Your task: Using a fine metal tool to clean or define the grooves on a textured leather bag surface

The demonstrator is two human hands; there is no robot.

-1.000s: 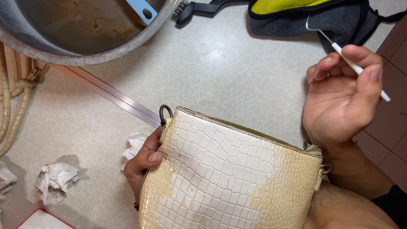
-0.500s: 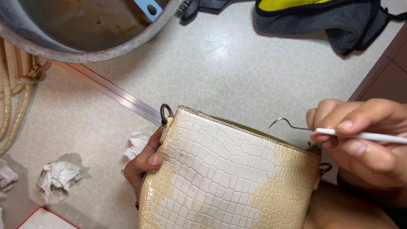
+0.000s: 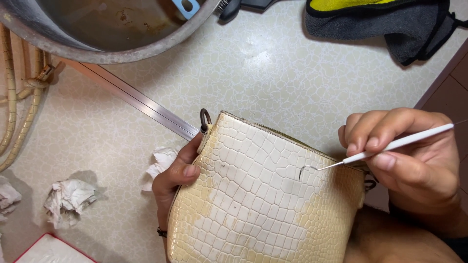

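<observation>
A cream handbag (image 3: 253, 199) with a scale-embossed, partly yellowed face lies in front of me, zip edge away from me. My left hand (image 3: 175, 180) grips its left side, thumb on the front, just below a dark metal ring (image 3: 205, 118). My right hand (image 3: 404, 156) pinches a thin white-handled hook tool (image 3: 380, 148). The tool's curved metal tip (image 3: 304, 170) rests over the bag's upper middle face.
A large metal basin (image 3: 97, 29) sits at the top left, a metal floor strip (image 3: 141, 104) running beside it. Crumpled tissues (image 3: 70, 197) lie at the left. A grey and yellow cloth (image 3: 390, 24) is at the top right. Hoses (image 3: 19, 107) run down the left edge.
My right hand has come down from the raised position and leftward, turning the hook tool so its tip now sits over the bag's face. My left hand stays on the bag.
</observation>
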